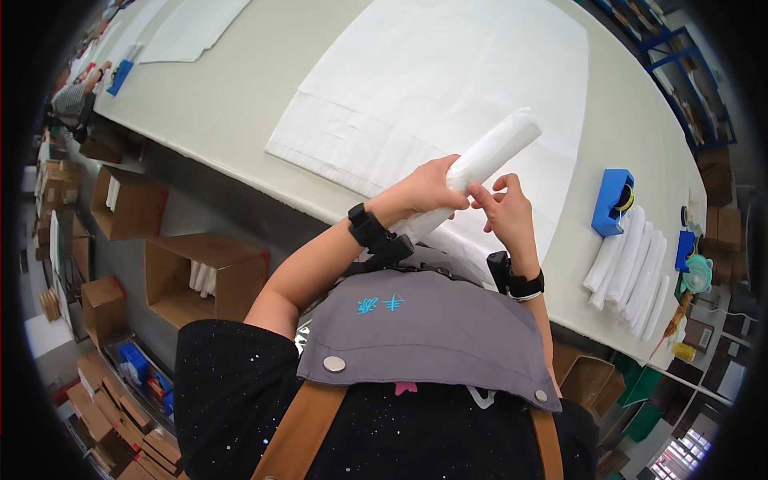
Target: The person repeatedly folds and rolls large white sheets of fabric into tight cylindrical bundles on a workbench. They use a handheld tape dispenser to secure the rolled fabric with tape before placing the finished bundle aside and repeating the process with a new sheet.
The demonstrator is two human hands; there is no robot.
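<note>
A rolled-up white plastic sheet (498,146) slants up and away from my body over the near edge of the table. Wrapped round its middle, my left hand (428,188) holds it, the thumb lying on the near side. My right hand (509,210) is just to the right of the roll, fingers bent and apart, one fingertip at the roll's side. Nothing that I can make out is in that hand. Beneath the roll, flat white plastic sheets (448,64) lie spread on the pale table (240,104).
To the right stands a blue tape dispenser (612,202), beside several finished white rolls (628,268). A green fan-like object (697,274) is farther right. More white sheets (188,32) lie at the far left. Open cardboard boxes (204,276) stand below on the left.
</note>
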